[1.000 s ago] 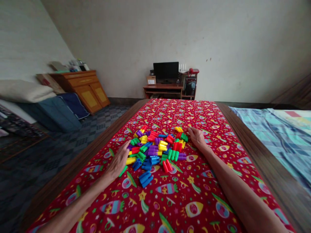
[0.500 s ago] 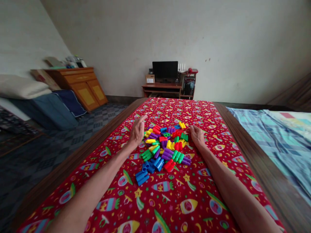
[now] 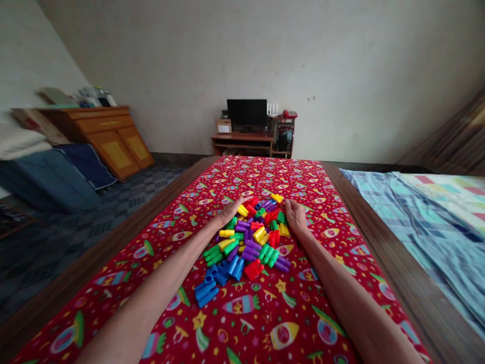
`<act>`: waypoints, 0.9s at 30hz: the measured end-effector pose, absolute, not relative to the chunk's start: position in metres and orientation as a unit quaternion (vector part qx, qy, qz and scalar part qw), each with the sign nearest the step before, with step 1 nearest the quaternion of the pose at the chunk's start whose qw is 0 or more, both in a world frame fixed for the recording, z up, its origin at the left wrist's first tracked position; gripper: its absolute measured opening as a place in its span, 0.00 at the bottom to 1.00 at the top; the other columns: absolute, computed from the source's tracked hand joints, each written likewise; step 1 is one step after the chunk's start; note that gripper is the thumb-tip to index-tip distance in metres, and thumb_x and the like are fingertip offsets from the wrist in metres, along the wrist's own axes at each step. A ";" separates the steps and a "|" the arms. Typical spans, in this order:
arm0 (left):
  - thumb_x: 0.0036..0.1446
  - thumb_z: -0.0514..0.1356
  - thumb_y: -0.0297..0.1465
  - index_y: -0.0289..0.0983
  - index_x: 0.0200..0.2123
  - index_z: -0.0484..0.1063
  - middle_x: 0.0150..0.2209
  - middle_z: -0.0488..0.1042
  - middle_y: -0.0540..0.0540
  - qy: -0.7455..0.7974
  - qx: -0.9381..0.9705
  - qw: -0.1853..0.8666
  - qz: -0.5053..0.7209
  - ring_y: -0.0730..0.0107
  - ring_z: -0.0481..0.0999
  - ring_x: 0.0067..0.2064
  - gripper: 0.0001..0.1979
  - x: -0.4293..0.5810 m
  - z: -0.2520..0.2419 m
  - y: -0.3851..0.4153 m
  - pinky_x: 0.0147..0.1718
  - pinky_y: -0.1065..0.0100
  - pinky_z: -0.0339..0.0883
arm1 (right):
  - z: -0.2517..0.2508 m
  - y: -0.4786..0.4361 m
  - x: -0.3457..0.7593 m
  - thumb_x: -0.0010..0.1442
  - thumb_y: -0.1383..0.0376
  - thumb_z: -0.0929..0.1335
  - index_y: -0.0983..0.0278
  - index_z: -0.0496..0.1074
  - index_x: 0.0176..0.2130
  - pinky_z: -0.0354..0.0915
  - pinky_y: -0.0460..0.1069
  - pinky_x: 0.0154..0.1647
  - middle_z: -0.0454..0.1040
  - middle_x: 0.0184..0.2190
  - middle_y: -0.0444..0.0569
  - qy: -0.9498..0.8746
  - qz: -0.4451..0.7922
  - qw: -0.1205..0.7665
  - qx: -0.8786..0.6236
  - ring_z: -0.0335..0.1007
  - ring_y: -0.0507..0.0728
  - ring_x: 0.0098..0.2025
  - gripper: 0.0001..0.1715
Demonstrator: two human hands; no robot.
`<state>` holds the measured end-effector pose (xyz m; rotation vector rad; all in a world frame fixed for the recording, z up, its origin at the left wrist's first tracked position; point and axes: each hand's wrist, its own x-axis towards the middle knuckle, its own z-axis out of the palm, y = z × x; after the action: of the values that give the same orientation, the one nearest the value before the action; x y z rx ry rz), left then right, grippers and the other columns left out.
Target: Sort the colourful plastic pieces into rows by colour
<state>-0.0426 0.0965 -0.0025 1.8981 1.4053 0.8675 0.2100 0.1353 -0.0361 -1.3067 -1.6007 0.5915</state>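
Note:
A loose pile of plastic building blocks [image 3: 251, 250], shaped like joined tubes in red, yellow, green, blue and purple, lies on a red patterned cloth [image 3: 284, 293]. My left hand [image 3: 232, 210] is at the pile's far left edge, its fingers stretched out along the blocks there. On the opposite side, my right hand [image 3: 295, 214] rests against the right edge, beside green and red blocks, fingers extended and partly hidden. Neither hand has a block in its grasp. Nearest to me are several blue blocks [image 3: 206, 293] at the pile's front left.
The cloth covers a brown wooden table [image 3: 364, 227]. A bed with a blue checked sheet [image 3: 428, 227] stands to the right. Beyond the table are a desk with a monitor [image 3: 247, 112] and, at the left, a wooden cabinet [image 3: 117, 139].
My left hand has come down and inward from above the left side onto the pile's edge. My right hand has moved in against the right edge. The head view has shifted slightly.

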 end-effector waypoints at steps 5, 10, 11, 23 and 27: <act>0.64 0.37 0.52 0.39 0.63 0.63 0.63 0.66 0.48 0.444 0.786 0.337 0.265 0.58 0.59 0.66 0.35 -0.024 0.015 0.077 0.65 0.59 0.51 | -0.033 0.135 0.210 0.61 0.44 0.55 0.69 0.76 0.35 0.65 0.51 0.37 0.77 0.29 0.54 -0.649 0.259 0.486 -0.525 0.72 0.59 0.33 0.36; 0.68 0.37 0.47 0.42 0.67 0.52 0.69 0.53 0.46 0.420 0.868 0.157 0.214 0.57 0.48 0.70 0.30 -0.036 0.038 0.021 0.68 0.52 0.40 | -0.026 0.134 0.215 0.63 0.43 0.54 0.66 0.77 0.44 0.66 0.53 0.48 0.79 0.41 0.55 -0.663 0.294 0.488 -0.485 0.73 0.62 0.46 0.38; 0.68 0.39 0.46 0.44 0.68 0.52 0.69 0.52 0.46 0.420 0.877 0.109 0.204 0.55 0.46 0.70 0.29 -0.037 0.040 0.005 0.67 0.48 0.37 | -0.024 0.134 0.216 0.63 0.43 0.54 0.65 0.76 0.47 0.64 0.54 0.52 0.78 0.45 0.55 -0.676 0.294 0.489 -0.467 0.72 0.62 0.50 0.38; 0.66 0.54 0.37 0.52 0.59 0.65 0.65 0.63 0.55 0.278 0.948 -0.120 0.102 0.63 0.53 0.68 0.19 -0.014 0.004 -0.053 0.68 0.50 0.36 | -0.013 0.143 0.198 0.67 0.46 0.53 0.64 0.78 0.39 0.65 0.51 0.47 0.78 0.36 0.52 -0.812 0.263 0.363 -0.375 0.72 0.59 0.43 0.36; 0.66 0.53 0.40 0.50 0.61 0.63 0.67 0.58 0.50 0.306 0.941 -0.101 0.109 0.57 0.48 0.70 0.21 -0.033 0.006 -0.015 0.67 0.45 0.38 | 0.003 0.124 0.201 0.66 0.45 0.54 0.66 0.79 0.39 0.65 0.48 0.36 0.78 0.29 0.48 -0.815 0.271 0.323 -0.398 0.73 0.58 0.34 0.36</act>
<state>-0.0326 -0.0153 0.0061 3.1605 1.0265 0.3649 0.2010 0.1236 0.0028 -1.0448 -2.1386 0.7116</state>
